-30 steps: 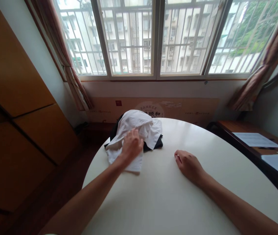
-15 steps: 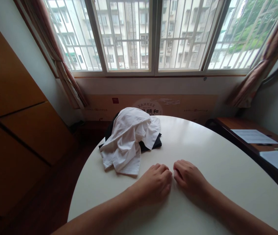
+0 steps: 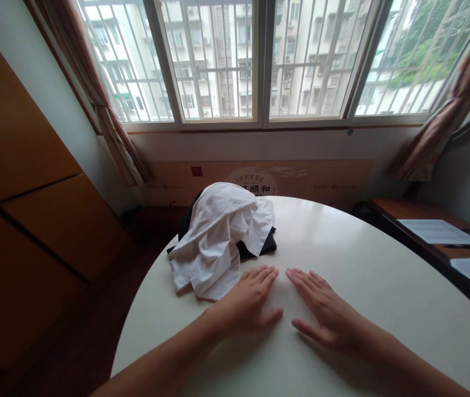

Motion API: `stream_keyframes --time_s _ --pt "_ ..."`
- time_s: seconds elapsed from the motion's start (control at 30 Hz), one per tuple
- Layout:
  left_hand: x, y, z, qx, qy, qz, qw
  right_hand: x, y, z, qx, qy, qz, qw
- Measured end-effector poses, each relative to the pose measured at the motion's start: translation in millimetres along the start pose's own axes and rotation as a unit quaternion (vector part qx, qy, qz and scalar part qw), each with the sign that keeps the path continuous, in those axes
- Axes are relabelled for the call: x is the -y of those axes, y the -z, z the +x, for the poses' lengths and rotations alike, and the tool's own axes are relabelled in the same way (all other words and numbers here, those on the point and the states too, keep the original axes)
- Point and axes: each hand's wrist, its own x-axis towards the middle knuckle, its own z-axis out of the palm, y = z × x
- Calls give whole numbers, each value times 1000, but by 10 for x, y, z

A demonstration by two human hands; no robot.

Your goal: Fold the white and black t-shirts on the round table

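White garment (image 3: pixel 212 242) overlies black cloth (image 3: pixel 268 245); left hand (image 3: pixel 254 300) and right hand (image 3: pixel 330 311) have fingers (image 3: pixel 303 285) wide of thumbs (image 3: pixel 311 330).

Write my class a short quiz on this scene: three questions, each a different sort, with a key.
1. True or false: the left hand and the right hand are both open.
2. Which is nearest the white cloth? A) left hand B) right hand C) papers
3. Fill in the colour: the white cloth lies partly over ____ cloth on the table.

Key: 1. True. 2. A, left hand. 3. Black; the black cloth shows from under the white.
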Motion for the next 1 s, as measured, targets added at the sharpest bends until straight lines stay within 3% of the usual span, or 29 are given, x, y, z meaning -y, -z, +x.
stream_keyframes --time_s 0.13,0.37,0.7,1.0 --pt "56 15 -23 47 -17 -28 998 -53 -16 7 70 -16 -1 997" --pt "39 -35 -31 79 -28 -26 996 -7 74 22 96 1 8 995" --pt "106 -103 -51 46 -49 -26 997 -66 53 -10 100 15 5 995" --pt "106 -91 -33 54 -45 -38 997 -47 51 13 114 -3 3 993"
